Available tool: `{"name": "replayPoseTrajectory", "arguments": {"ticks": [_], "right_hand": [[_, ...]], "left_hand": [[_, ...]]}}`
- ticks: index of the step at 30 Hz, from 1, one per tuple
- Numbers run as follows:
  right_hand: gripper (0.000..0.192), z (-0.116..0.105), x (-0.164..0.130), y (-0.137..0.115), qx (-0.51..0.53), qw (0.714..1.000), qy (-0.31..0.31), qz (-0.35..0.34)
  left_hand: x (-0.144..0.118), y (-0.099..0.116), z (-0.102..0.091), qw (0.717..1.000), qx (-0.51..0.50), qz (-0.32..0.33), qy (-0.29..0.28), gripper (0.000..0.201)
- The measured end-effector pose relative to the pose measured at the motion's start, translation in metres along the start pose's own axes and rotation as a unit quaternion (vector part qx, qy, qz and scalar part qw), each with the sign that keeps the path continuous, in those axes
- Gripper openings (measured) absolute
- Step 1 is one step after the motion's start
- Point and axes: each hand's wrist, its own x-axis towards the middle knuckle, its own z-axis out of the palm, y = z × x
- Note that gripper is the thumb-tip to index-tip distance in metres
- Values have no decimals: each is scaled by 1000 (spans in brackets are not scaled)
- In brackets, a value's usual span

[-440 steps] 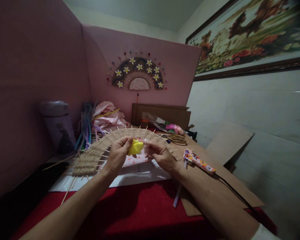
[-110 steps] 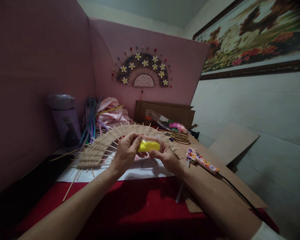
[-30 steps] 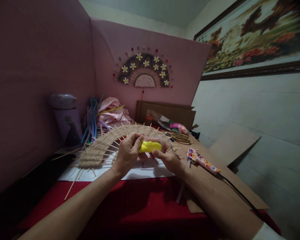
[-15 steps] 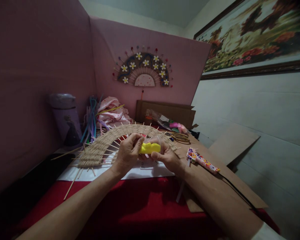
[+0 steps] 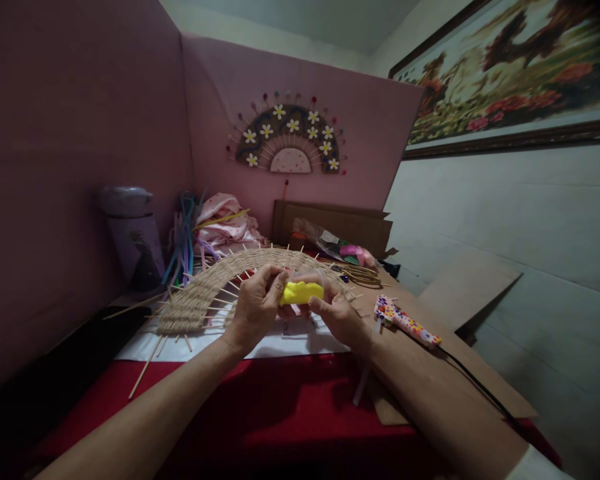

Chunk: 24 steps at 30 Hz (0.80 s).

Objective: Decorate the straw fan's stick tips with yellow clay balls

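Between my two hands is a bright yellow lump of modelling clay (image 5: 301, 293), partly covered by clear plastic. My left hand (image 5: 261, 297) pinches its left end with thumb and fingers. At the other end, my right hand (image 5: 337, 313) grips it, thumb pressed to the lower edge and fingers largely hidden behind. Both hands are held in front of a woven twine arch (image 5: 193, 303) with thin sticks poking out along its edges. The arch lies on a white sheet (image 5: 180, 350), and my hands hide part of its inner side.
A flower-patterned glue gun (image 5: 405, 323) with a black cord lies on cardboard (image 5: 460, 373) at right. Scissors (image 5: 363, 275) and plastic-bagged pieces (image 5: 330, 243) are behind it. Pipe cleaners (image 5: 183, 233), pink cloth (image 5: 230, 223) and a purple bottle (image 5: 135, 240) stand at left. A flowered fan (image 5: 293, 127) hangs behind.
My right hand's thumb has shifted slightly to the right along the yellow clay, showing a little more of it. Both hands keep their hold.
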Motion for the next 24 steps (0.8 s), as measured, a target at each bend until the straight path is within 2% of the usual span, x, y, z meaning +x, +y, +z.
{"name": "replayPoseTrajectory", "arguments": {"ticks": [8,14,24], "right_hand": [[35,1,-2,-4,-16,1000,-12,12],[43,4,-1,-7,-16,999,-16,22],[29,3,2,-3,29,999,11,9]], "left_hand": [[-2,3,1,1000,8,-18,-5,21],[-1,2,0,1000,-13,-23,-4,21],[-2,8,1,999,-28,-25,-3,25]]}}
